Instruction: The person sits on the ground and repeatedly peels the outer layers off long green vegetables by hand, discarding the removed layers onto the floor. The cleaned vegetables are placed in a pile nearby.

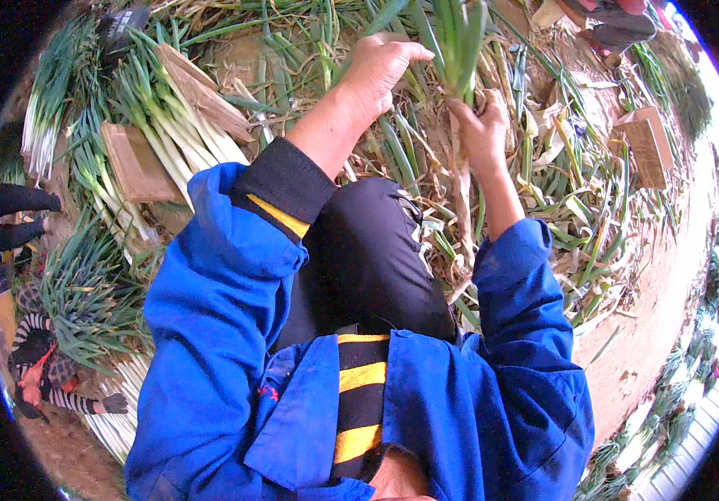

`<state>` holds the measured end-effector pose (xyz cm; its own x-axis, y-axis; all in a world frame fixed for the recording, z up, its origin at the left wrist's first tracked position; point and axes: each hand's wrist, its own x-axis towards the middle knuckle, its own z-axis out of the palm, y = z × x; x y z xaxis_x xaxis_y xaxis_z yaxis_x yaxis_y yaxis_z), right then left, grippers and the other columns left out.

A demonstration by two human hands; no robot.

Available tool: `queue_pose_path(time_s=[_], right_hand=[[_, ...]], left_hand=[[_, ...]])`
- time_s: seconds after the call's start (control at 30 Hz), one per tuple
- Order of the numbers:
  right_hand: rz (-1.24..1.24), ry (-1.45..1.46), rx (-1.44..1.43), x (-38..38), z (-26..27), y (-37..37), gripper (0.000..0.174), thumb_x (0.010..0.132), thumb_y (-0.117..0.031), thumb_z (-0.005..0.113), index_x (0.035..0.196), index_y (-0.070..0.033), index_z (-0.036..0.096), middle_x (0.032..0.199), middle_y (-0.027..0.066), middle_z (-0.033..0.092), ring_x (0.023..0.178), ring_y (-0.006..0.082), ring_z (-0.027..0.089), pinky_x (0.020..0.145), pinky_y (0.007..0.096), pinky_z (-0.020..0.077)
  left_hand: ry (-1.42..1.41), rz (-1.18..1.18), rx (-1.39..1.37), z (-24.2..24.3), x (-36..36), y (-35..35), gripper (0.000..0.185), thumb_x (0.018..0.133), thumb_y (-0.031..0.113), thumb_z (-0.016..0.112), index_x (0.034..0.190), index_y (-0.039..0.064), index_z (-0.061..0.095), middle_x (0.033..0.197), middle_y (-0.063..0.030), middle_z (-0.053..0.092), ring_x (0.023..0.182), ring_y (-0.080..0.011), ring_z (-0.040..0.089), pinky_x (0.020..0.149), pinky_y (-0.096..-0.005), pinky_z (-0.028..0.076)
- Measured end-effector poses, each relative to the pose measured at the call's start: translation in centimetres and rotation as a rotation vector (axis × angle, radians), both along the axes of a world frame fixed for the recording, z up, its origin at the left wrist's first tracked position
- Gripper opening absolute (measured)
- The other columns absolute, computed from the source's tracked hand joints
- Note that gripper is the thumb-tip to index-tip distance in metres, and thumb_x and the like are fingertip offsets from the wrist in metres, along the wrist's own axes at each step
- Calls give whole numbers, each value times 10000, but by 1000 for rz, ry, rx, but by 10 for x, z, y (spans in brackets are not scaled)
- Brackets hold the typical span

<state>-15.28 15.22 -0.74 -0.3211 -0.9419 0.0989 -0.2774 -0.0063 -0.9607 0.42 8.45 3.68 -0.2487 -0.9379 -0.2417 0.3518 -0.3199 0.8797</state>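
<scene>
My right hand point(483, 122) grips a large green onion point(460, 47) where its leaves fan out. Above the fingers the green leaves rise to the top edge of the picture. A pale, dry-skinned stalk point(461, 181) runs down from below that hand, past my knee. Left of the onion's leaves is my left hand point(375, 72), with a finger stretched toward them. One long green leaf point(389, 15) passes at or behind this hand; whether the fingers hold it is hidden. Loose leaves and dry husks point(560, 163) lie thickly on the ground around both hands.
Trimmed green onions point(175, 134) lie at left beside cardboard pieces point(137, 163). More bundles point(52, 106) stand farther left. A person in striped sleeves point(37, 369) is at the lower left, near leafy onions point(87, 300). A folded cardboard piece point(646, 147) stands at right.
</scene>
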Motion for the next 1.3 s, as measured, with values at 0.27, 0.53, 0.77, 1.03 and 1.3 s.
queue_pose_path(time_s=[0.27,0.53,0.77,1.03,1.3], right_hand=[[220,-416,228,1,10,10,306,793,-169,678,1023,13,592,847,45,640,680,108,581,601,237,458],[285,-243,357,-9,15,-24,304,728,-133,668,975,37,618,860,73,641,756,136,581,719,272,455],[321,-293,219,-11,17,-26,303,715,-91,646,990,34,618,879,80,643,760,140,581,731,275,455],[160,-457,302,-11,12,-28,249,712,-59,631,928,64,619,834,92,636,708,161,565,653,301,455],[-208,-1062,282,-61,-52,2,210,864,-122,479,948,49,567,830,125,582,736,239,582,685,357,503]], left_hand=[[173,-4,192,-31,-11,-5,236,761,90,707,963,4,623,902,-105,643,732,-209,630,652,-357,534],[138,-5,-33,-36,-11,-15,260,760,62,695,998,-25,632,928,-104,657,833,-206,620,801,-333,484],[57,-135,-178,-28,-17,-6,286,789,127,673,1055,31,625,980,-58,651,877,-170,612,806,-315,472],[151,-176,-230,-25,-15,-7,284,792,96,662,1063,25,615,1002,-71,646,917,-172,609,818,-320,480],[382,-181,-81,-26,7,-31,208,862,139,598,1032,19,598,970,-94,640,898,-224,625,801,-406,528]])
